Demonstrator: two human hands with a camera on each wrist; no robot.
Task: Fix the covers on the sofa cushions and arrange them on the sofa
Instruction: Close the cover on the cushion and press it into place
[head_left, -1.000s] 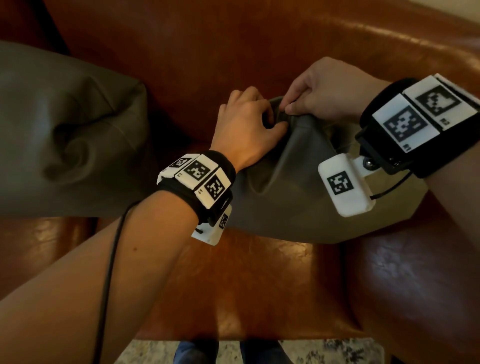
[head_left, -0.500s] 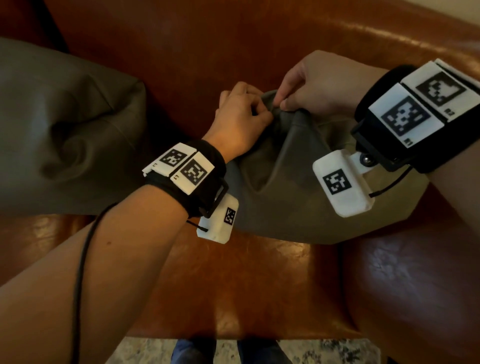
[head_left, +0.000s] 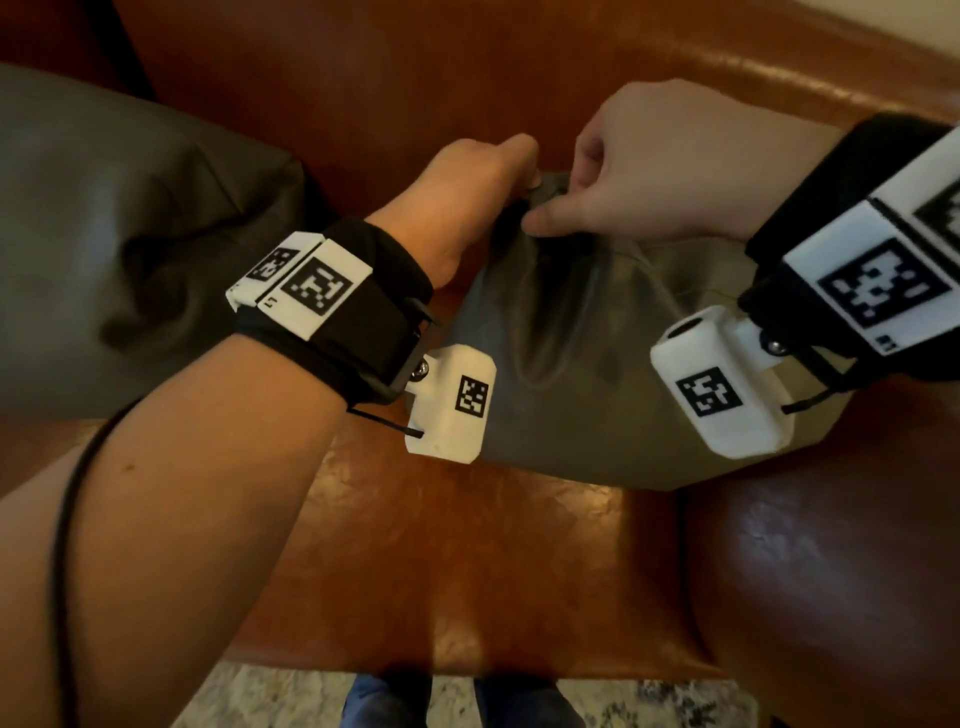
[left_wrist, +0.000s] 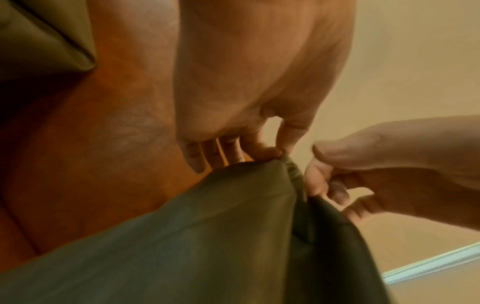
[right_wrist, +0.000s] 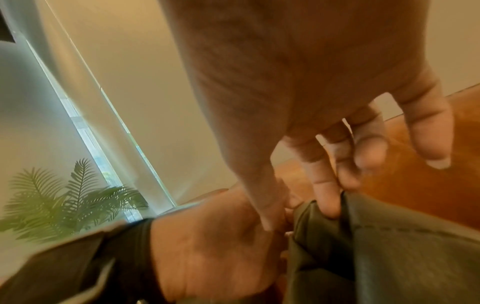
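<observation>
On sofa (head_left: 467, 545), both hands pinch cushion cover (head_left: 597, 374).

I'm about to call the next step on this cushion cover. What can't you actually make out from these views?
- Zipper or opening of the olive cushion cover: hidden in all views by the left hand, the right hand and bunched fabric.
- Second cushion: cut off by the head view's left edge.
- Cover seam: blurred in both wrist views.

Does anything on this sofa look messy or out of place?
Yes. The cushion both hands pinch has its cover bunched and creased at the top corner. The other cushion on the sofa is dented and wrinkled.
</observation>
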